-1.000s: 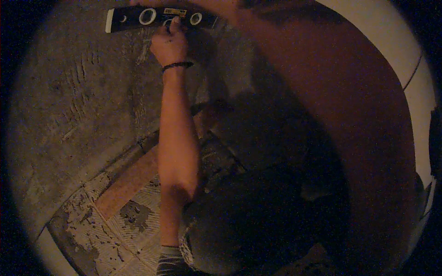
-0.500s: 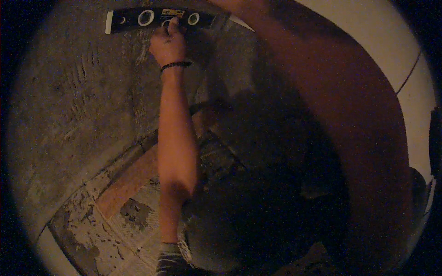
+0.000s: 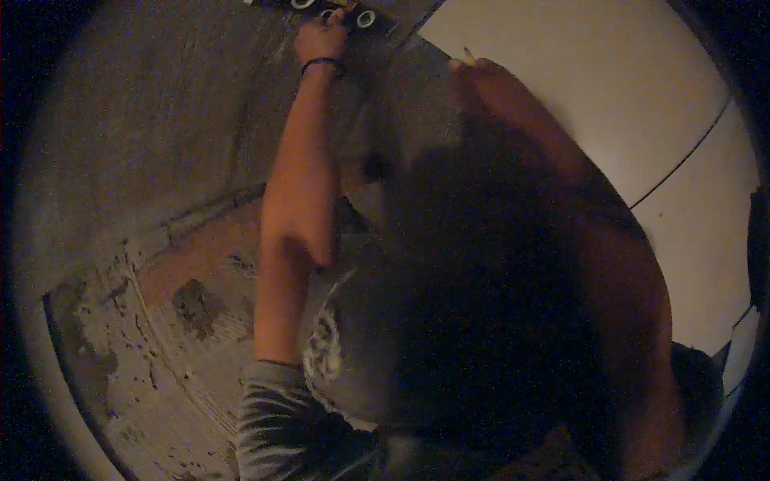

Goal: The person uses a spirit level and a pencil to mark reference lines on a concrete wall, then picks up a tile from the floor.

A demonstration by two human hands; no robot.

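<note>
1. Two bare arms in view, both reaching toward the top of the frame. Light poor, right arm partly blurred.
2. Level (image 3: 315,6): top edge of frame, a little left of centre. Dark body, pale-rimmed round holes, yellow patch. Slopes down slightly toward the right; upper part cut off by the frame.
3. Left hand (image 3: 322,40): grip closed on the lower side of the level, one digit laid over its face near the yellow patch. Dark bracelet (image 3: 323,64) at the wrist; striped grey sleeve (image 3: 277,413) bunched in the lower left of the frame.
4. Right hand (image 3: 475,74): upper middle of frame, right of the level and apart from it, near the edge of the pale tiles. Small light tip shows at the fingers; cannot tell whether nail or held object, nor how far open this grip is.
5. Rough grey surface (image 3: 160,120): fills upper left, streaked.
6. Pale tiles (image 3: 618,88): upper right down the right side, dark joint line crossing them.
7. Lower left: reddish strip (image 3: 196,256) along the grey surface's edge; below it, ridged slabs (image 3: 216,377), blotched dark.
8. Dark clothing (image 3: 449,337): lower middle, outline lost in shadow.
</note>
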